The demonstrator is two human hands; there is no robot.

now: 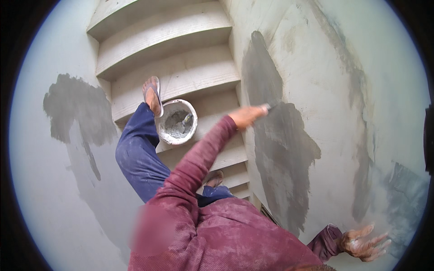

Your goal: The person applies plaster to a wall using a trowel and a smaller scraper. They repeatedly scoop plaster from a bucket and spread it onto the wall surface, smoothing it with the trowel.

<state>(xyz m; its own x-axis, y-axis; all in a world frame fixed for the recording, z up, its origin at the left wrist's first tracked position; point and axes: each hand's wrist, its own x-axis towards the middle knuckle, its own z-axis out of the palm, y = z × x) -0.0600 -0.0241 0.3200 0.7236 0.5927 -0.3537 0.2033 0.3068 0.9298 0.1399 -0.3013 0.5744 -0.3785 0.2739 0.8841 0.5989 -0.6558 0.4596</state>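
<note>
My left hand (248, 116) is closed on a flat scraper (273, 105), slightly blurred, at the right wall beside a grey plaster patch (282, 162). Down at the lower right, my right hand (365, 244) has its fingers spread and holds nothing, near the same wall. A white bucket (162, 137) sits on a step beside my sandalled left foot, with grey mix (174, 126) inside and a tool handle (185, 119) standing in it.
Pale stairs (165, 63) run up and down between two walls. My feet are on different steps. The left wall (40, 171) carries grey patches (77, 108). Darker streaks mark the right wall farther along (361, 180).
</note>
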